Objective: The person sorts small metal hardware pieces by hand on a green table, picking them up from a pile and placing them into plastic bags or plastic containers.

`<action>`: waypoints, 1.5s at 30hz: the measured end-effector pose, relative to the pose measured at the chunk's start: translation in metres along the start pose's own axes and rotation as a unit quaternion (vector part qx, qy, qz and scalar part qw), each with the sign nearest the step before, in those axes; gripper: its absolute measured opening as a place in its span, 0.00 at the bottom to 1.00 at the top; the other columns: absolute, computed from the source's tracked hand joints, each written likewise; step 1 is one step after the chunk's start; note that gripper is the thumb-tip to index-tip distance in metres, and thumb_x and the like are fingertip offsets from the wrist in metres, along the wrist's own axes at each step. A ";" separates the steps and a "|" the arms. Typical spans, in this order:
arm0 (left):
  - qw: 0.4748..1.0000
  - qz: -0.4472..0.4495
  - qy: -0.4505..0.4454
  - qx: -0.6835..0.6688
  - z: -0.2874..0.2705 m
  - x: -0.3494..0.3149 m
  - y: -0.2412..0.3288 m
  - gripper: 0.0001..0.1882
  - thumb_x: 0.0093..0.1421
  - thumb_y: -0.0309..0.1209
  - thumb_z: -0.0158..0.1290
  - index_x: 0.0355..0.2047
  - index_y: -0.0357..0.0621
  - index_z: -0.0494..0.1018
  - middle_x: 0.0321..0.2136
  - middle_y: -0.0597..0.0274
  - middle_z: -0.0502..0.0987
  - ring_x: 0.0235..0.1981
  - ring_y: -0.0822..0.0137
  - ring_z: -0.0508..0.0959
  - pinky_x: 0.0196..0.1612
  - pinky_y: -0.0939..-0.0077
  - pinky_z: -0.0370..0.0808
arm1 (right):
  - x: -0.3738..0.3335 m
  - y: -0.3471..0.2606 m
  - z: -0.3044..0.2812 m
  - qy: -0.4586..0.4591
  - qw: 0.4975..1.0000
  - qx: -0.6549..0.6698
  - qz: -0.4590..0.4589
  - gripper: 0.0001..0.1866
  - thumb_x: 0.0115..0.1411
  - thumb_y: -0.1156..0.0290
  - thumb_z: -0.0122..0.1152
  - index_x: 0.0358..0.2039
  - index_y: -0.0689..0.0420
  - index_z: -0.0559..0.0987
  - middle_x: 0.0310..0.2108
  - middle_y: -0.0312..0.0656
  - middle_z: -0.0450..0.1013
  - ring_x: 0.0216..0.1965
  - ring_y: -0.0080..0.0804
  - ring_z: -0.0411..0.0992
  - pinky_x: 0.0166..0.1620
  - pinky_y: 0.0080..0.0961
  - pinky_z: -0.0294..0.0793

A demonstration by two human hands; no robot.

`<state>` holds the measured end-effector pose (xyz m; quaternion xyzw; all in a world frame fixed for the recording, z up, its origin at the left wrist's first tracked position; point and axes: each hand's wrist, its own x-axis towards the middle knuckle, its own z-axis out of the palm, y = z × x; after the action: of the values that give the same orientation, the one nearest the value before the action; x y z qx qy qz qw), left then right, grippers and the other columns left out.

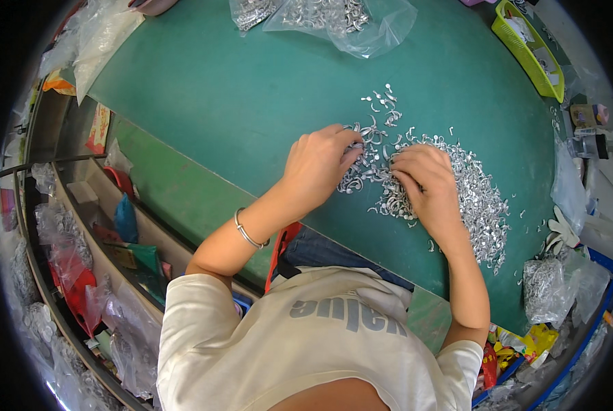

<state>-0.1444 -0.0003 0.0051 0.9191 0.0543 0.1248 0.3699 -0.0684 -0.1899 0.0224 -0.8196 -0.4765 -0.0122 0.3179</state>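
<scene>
A wide heap of small, shiny silver metal pieces (481,198), many of them curved, lies on the green table. My right hand (426,181) rests over the heap's left side, its fingers bent down and drawn together among the pieces. To its left, a smaller cluster of the same curved pieces (371,154) sits by my left hand (323,161). The left thumb and fingers are curled toward each other at the cluster's edge. Whatever either set of fingertips grips is hidden or too small to make out. A few loose pieces (382,99) lie beyond the cluster.
Clear plastic bags of silver pieces (327,17) lie at the far edge. At the far right stands a yellow-green basket (529,51). A white glove (561,231) and a filled bag (546,291) are at the right. Bins with plastic bags (118,329) line the left.
</scene>
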 end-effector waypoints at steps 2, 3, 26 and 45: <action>1.000 0.006 0.005 -0.006 0.001 -0.001 -0.004 0.08 0.49 0.26 0.59 0.32 0.40 0.77 0.18 0.57 0.69 0.16 0.64 0.67 0.22 0.71 0.65 | -0.003 0.002 -0.007 0.015 1.000 0.023 0.013 0.08 0.49 0.79 0.61 0.31 0.61 0.77 0.31 0.40 0.74 0.37 0.37 0.71 0.42 0.31 0.67; 1.000 0.010 0.007 -0.008 0.001 0.000 -0.005 0.08 0.50 0.26 0.59 0.31 0.40 0.77 0.19 0.57 0.70 0.16 0.64 0.67 0.21 0.71 0.65 | -0.005 0.004 -0.011 0.016 0.999 0.033 0.027 0.07 0.50 0.80 0.59 0.32 0.61 0.77 0.30 0.40 0.74 0.36 0.36 0.71 0.41 0.29 0.67; 0.585 -0.280 -0.047 -0.760 -0.026 -0.004 -0.022 0.11 0.64 0.34 0.46 0.29 0.39 0.67 0.22 0.68 0.62 0.21 0.77 0.59 0.20 0.87 0.61 | 0.026 0.001 -0.007 -0.078 0.979 0.030 0.187 0.04 0.52 0.76 0.57 0.28 0.63 0.73 0.26 0.46 0.68 0.25 0.43 0.69 0.30 0.36 0.66; 0.998 -0.050 0.010 -0.033 -0.014 0.012 -0.021 0.08 0.49 0.24 0.58 0.31 0.36 0.76 0.15 0.57 0.66 0.16 0.65 0.65 0.23 0.72 0.65 | 0.020 0.008 -0.019 -0.060 0.786 0.523 0.326 0.13 0.61 0.78 0.48 0.46 0.69 0.71 0.39 0.48 0.73 0.34 0.31 0.74 0.37 0.24 0.75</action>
<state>-0.1372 0.0263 0.0023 0.9012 0.0997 0.1168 0.4054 -0.0454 -0.1872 0.0400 -0.6335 -0.1330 0.3925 0.6533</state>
